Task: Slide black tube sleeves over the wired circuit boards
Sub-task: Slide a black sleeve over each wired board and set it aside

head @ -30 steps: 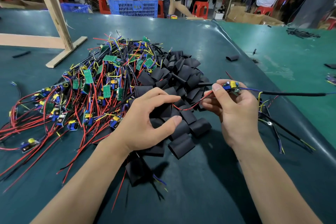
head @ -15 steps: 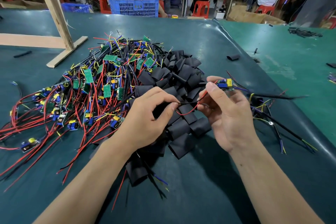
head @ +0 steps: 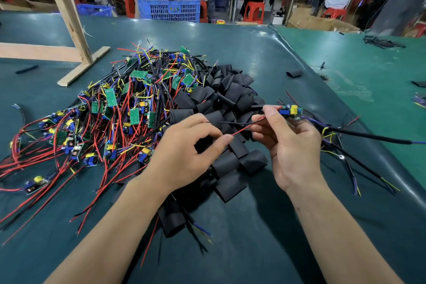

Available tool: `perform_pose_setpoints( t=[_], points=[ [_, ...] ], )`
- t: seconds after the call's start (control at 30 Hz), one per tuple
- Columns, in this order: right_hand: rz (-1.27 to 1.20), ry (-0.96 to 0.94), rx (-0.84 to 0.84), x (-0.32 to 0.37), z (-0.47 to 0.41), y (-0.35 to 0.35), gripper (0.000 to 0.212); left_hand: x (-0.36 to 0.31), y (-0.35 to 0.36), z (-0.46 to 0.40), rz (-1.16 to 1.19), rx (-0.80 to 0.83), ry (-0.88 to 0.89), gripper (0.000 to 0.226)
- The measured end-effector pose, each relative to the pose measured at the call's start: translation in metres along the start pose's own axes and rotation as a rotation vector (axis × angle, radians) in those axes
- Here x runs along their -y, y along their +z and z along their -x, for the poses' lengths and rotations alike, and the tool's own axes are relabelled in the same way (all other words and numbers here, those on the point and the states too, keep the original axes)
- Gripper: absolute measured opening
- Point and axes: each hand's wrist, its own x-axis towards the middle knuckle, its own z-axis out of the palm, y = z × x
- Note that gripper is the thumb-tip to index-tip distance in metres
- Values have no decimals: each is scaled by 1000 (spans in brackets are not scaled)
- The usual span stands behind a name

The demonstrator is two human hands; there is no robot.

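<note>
My right hand [head: 290,145] pinches a small circuit board [head: 291,112] with blue and yellow parts; its red and black wires [head: 244,128] run left to my left hand. My left hand [head: 186,152] is curled around a black tube sleeve [head: 204,144], thumb and forefinger meeting at the wire tips. A heap of flat black sleeves [head: 221,101] lies under and behind both hands. To the left spreads a big tangle of wired boards [head: 110,117] with red leads.
A wooden frame [head: 69,21] stands on the dark green mat at the back left. Sleeved boards with black cables [head: 345,152] lie right of my right hand. A blue crate [head: 170,6] and seated people are beyond the table. A stray sleeve [head: 294,73] lies far right.
My right hand lifted the board slightly and drew its red and black wires toward my left hand, which closed on a sleeve and now meets the wire ends.
</note>
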Motion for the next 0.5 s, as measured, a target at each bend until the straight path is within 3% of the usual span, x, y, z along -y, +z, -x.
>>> perform_pose_setpoints(
  t=[0.1,0.17,0.27,0.37,0.5],
  points=[
    [-6,-55,-39,2,-2,-2,16,9,-23,-3,30,-236,-247,30],
    [53,-93,-23,3,-3,-4,16,17,-42,-3,104,-281,-330,43],
    [134,-125,109,2,0,-2,17,8,-41,-6,138,-13,-259,42],
    [141,-124,138,-1,5,2,16,-10,-15,-4,57,233,-212,37],
    [107,-49,77,-4,3,1,16,-10,-5,-5,-18,211,-154,29]
  ],
)
